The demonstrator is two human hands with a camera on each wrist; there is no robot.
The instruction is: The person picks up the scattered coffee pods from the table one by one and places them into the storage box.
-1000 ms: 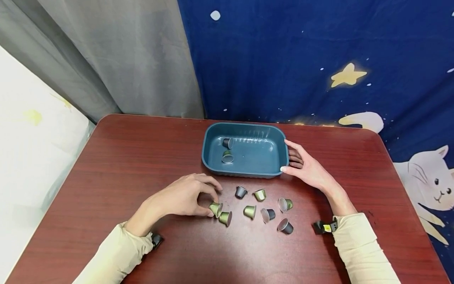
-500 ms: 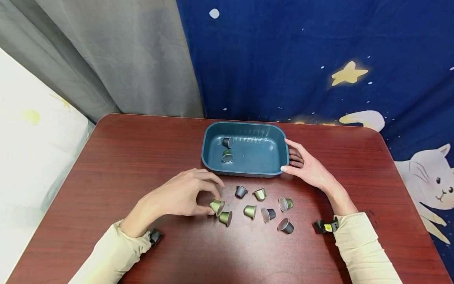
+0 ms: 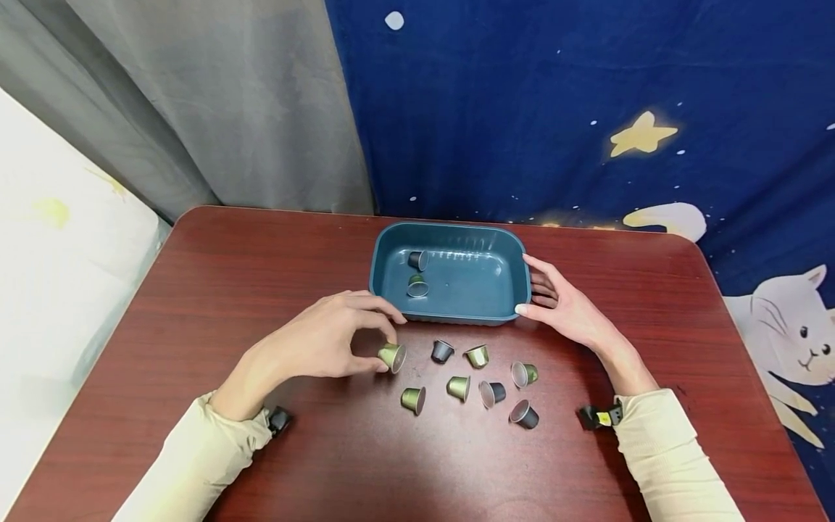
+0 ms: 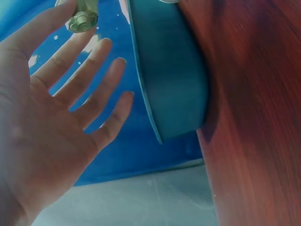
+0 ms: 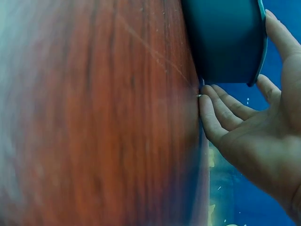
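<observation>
Hands (image 3: 320, 337) (image 3: 569, 308) apart, left pinching capsule (image 3: 393, 357), knobbed base (image 4: 83, 22) only in left-wrist view

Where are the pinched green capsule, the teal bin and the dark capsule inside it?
Pinched green capsule (image 3: 391, 357): head view, on its green side.
Teal bin (image 3: 464, 288): head view, bare floor.
Dark capsule (image 3: 414, 261): head view, on its dark side.

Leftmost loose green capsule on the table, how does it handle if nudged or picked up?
The green capsule lies on its side and tapers, so it would likely roll in an arc. Its shiny surface may be slippery. Probably light: it looks small compared with the left hand, which pinches a similar capsule.
</observation>
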